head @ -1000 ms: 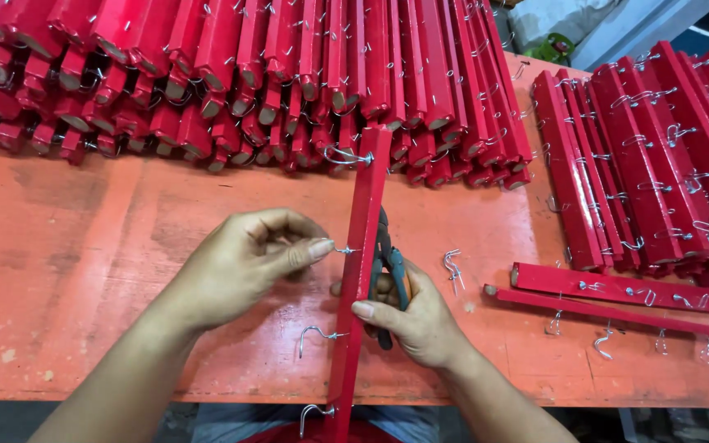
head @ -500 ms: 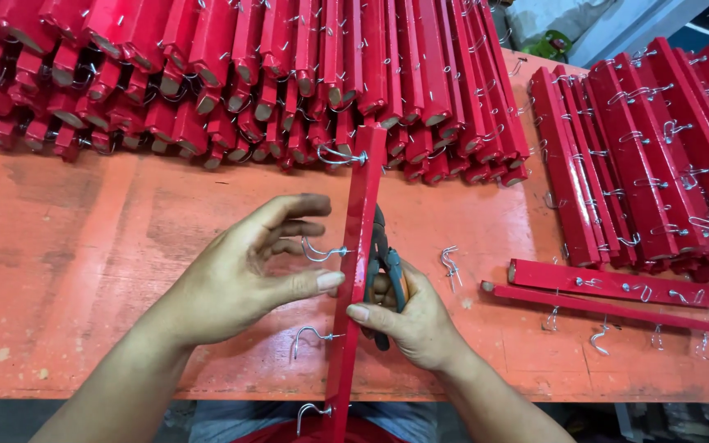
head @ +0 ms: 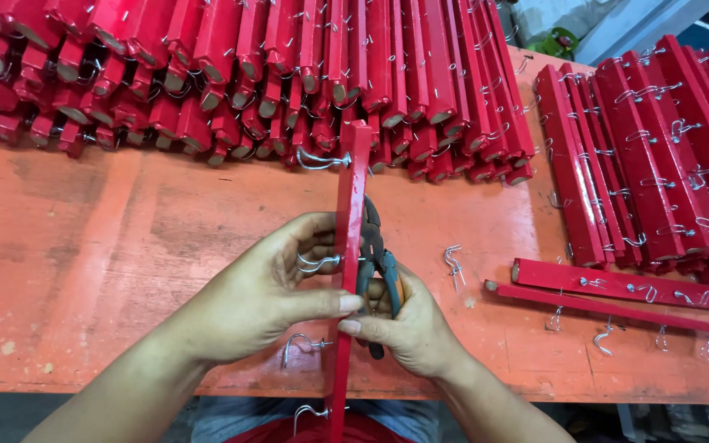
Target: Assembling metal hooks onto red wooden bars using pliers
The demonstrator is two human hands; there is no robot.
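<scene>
On the orange table (head: 108,271), left hand (head: 256,299) fingers now pinch the red bar (head: 350,213); right hand (head: 408,328) still grips pliers (head: 375,254).

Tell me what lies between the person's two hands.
In the head view, the upright red strip stands between the left hand and the right hand, which holds pliers.

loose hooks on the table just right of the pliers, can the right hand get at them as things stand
Probably not at once: the right hand is wrapped around the pliers and pinching the red strip. The way itself looks free, since the loose hooks lie on bare table right beside that hand.
</scene>
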